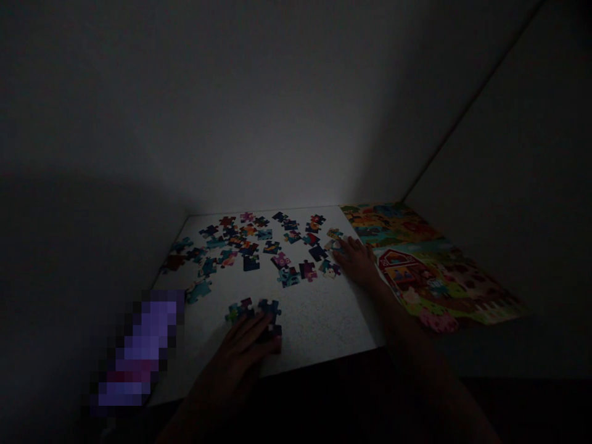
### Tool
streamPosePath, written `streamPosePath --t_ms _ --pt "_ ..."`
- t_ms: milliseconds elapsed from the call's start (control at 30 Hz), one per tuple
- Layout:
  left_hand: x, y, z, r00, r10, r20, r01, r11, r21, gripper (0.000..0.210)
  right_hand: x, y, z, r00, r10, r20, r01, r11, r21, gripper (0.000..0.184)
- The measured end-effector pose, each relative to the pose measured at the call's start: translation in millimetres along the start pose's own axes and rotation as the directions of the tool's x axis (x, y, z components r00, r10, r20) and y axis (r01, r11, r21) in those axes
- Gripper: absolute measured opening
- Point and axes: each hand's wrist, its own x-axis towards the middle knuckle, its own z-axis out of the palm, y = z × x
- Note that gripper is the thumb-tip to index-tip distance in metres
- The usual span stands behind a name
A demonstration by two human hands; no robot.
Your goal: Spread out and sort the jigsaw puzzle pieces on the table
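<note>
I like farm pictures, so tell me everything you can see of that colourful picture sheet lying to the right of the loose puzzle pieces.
The picture sheet lies flat on the surface, beside the white table, reaching back to the wall. It looks like thin printed card or paper: a cartoon farm with a red barn, green ground, and yellow and blue at the far end. Dim light hides finer detail. The right hand rests near its left edge; contact cannot be told.

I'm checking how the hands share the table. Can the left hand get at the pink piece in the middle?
Probably yes. The left hand rests on the joined pieces at the near edge, and only bare table lies between it and the pink piece.
</note>
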Motion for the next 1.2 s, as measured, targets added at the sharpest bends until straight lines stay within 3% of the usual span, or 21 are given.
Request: streamPosePath --t_ms 67,200,600,867,1200 --pt "2.4 0.7 4.7 0.996 -0.084 -0.024 0.085 0.994 0.075 0.044 -0.7 -0.8 -2.0 1.0 0.0 0.013 0.0 1.0 -0.008 0.058" --pt "12.0 2.6 12.6 0.985 -0.167 -0.039 0.172 0.968 0.185 0.057 -1.0 -1.6 -5.1 0.999 -0.009 0.038 0.009 1.0 -0.011 0.058" --pt "33.2 -2.4 21.6 0.978 -0.19 -0.081 0.204 0.95 0.238 0.059 0.3 0.2 -2.3 0.999 -0.011 0.041 0.011 1.0 0.008 0.056" --pt "89.9 -14.3 22.5 0.971 -0.218 -0.094 0.234 0.948 0.218 0.074 -2.6 3.1 4.3 0.989 -0.138 0.051 0.137 0.99 0.027 0.062" --pt "149.9 -43.6 27.9 0.973 -0.232 0.012 0.228 0.965 0.133 0.072 -24.6 -23.3 7.4 0.937 -0.327 0.124 0.322 0.945 0.059 0.08"
